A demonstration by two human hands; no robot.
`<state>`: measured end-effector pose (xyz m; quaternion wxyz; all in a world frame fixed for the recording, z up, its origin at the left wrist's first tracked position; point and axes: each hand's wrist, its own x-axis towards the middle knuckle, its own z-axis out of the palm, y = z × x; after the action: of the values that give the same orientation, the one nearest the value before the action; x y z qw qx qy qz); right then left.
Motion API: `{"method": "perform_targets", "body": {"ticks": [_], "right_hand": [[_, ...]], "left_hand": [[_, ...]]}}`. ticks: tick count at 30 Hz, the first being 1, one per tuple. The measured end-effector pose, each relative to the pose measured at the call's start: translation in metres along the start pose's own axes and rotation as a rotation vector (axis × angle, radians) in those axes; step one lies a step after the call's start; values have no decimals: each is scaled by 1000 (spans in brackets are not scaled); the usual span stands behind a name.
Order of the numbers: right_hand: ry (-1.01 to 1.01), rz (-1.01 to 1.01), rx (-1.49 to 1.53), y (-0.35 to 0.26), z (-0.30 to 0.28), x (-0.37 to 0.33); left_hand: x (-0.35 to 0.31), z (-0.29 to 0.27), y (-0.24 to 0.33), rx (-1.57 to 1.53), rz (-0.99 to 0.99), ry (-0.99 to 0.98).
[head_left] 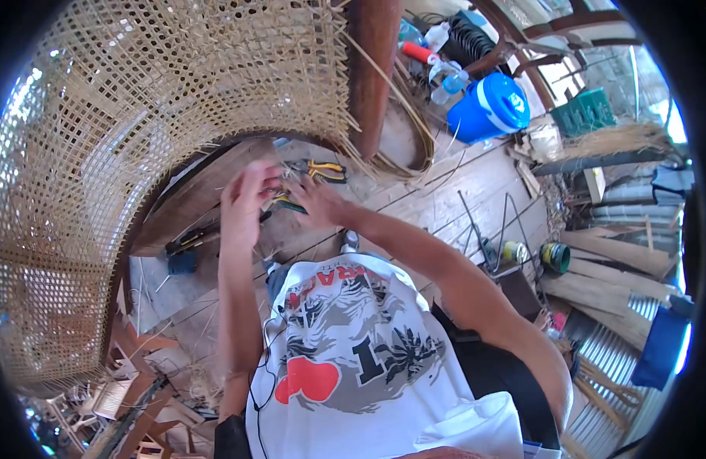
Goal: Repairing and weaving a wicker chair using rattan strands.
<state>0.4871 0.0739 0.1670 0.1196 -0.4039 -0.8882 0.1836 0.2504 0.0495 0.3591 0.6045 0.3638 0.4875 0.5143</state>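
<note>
My left hand [248, 190] is raised beside the curved edge of the woven cane panel [177, 84], smeared by motion, so whether its fingers hold anything cannot be made out. Close by on its right, my right hand [316, 202] reaches in with fingers stretched and apart; I see nothing held in it. Just beyond the right hand lie pliers with yellow-and-black handles [327, 171]. Another tool with green-and-yellow handles [292, 205] shows partly under that hand. Loose cane ends stick out along the panel's right edge, by a brown wooden post [374, 76].
A coil of cane strips [425, 149] lies by the post. Farther right stand a blue water jug [490, 109], a green crate [584, 113], open cans [555, 257] and stacked boards [597, 294]. Wood scraps [142, 382] fill the lower left. A dark blue cup [181, 262] stands below the panel.
</note>
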Motion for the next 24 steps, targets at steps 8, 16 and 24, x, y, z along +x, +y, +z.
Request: {"method": "perform_targets", "body": {"ticks": [8,16,24], "right_hand": [[71,778,793,67,19,-285],[495,720,846,20,-216,-285],[-11,348,702,-123,-430,-82]], "left_hand": [[15,117,90,-77,126,-334],[2,58,155,-305,382,-134],[24,120,84,-162,457,-40]]}}
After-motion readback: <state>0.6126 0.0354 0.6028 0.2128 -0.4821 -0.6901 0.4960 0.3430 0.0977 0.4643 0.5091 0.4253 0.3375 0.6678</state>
